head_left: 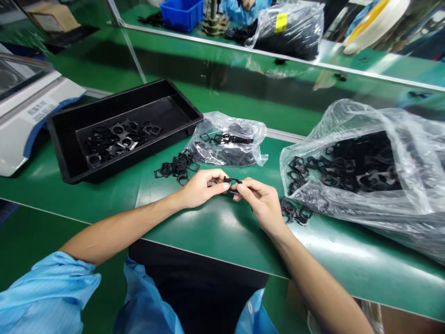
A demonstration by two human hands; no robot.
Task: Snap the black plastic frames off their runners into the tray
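Observation:
My left hand [203, 188] and my right hand [259, 199] pinch a small black plastic frame part [231, 182] between their fingertips, above the green bench top [215, 232]. Much of the part is hidden by my fingers. Closest to my left hand lies a loose heap of similar black parts [177, 168]. A few more [295, 211] lie near my right hand, beside a large clear plastic bag [361, 176] full of them. A smaller clear bag [225, 144] holds more parts. A black tray [104, 109] holds a pile of parts [118, 139].
A white benchtop instrument [31, 102] stands at the left. Beyond a metal-edged divider, a blue bin [181, 14] and a bulging plastic bag [288, 30] sit near a person's blue sleeve [239, 7]. My blue sleeves [48, 297] show at the bottom.

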